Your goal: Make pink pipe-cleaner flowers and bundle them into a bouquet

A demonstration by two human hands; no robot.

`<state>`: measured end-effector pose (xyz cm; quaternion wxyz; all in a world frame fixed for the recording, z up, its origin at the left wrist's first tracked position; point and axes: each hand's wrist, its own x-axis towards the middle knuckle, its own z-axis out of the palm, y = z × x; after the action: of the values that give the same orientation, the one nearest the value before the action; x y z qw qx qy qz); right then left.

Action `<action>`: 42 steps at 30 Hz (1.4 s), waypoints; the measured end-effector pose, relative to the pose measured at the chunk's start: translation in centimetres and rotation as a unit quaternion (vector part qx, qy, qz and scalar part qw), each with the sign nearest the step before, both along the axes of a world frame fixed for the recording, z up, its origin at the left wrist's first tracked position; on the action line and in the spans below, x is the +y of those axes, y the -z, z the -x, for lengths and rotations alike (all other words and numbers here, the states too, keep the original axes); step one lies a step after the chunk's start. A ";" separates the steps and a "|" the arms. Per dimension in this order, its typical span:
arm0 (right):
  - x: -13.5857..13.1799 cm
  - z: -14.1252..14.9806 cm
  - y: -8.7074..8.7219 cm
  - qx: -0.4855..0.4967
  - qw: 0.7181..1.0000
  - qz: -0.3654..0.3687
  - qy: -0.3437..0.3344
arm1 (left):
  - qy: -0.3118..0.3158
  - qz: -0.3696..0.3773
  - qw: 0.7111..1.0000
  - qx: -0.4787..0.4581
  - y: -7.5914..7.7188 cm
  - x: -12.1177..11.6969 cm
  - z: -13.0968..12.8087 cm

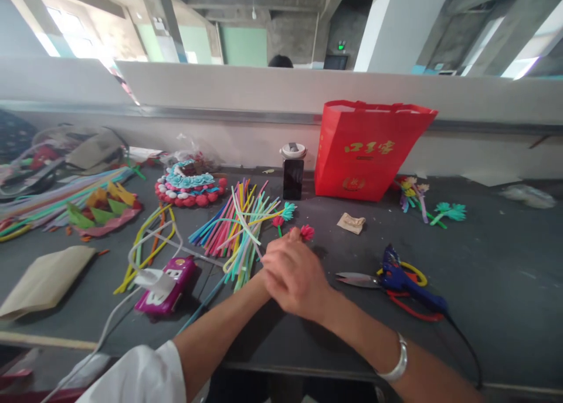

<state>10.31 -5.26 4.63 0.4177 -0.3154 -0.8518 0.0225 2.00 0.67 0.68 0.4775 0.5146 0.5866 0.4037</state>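
Over the dark table, near its middle, my right hand (299, 277) lies curled across my left hand (276, 251), hiding most of it. Fingers of the right hand are bent, and whatever lies under them is hidden. A pink fuzzy flower (307, 233) shows just beyond the fingertips; I cannot tell whether it is held. Close by are a red fuzzy flower (278, 221) on a green stem and a turquoise one (288, 211). A spread of colourful pipe cleaners (237, 221) lies to the left of the hands.
Scissors (358, 280) and a blue glue gun (409, 283) with a cord lie at right. A purple power strip (169, 285) with white cables is at left. Behind stand a phone (292, 179), a red bag (372, 151) and a beaded, flowered piece (189, 183). More flowers (448, 213) lie right.
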 end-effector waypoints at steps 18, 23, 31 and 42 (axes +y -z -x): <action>-6.3 5.6 1.7 -0.103 0.965 0.158 0.184 | 0.049 -0.288 0.953 0.083 1.3 1.2 -2.0; -6.9 7.1 0.9 -0.103 0.968 0.151 0.170 | 0.025 -0.301 0.953 0.009 1.4 1.5 -1.3; -5.2 7.5 0.9 -0.121 0.959 0.151 0.208 | 0.047 -0.277 0.956 -0.086 1.0 1.1 -1.3; -3.2 8.0 0.3 -0.136 0.966 0.125 0.181 | 0.052 -0.127 0.938 -0.317 0.5 2.1 -1.1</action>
<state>2.30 -8.46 4.30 0.2519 -0.5139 -0.8200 0.0101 3.10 2.77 0.20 0.5895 0.4465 0.3211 0.5916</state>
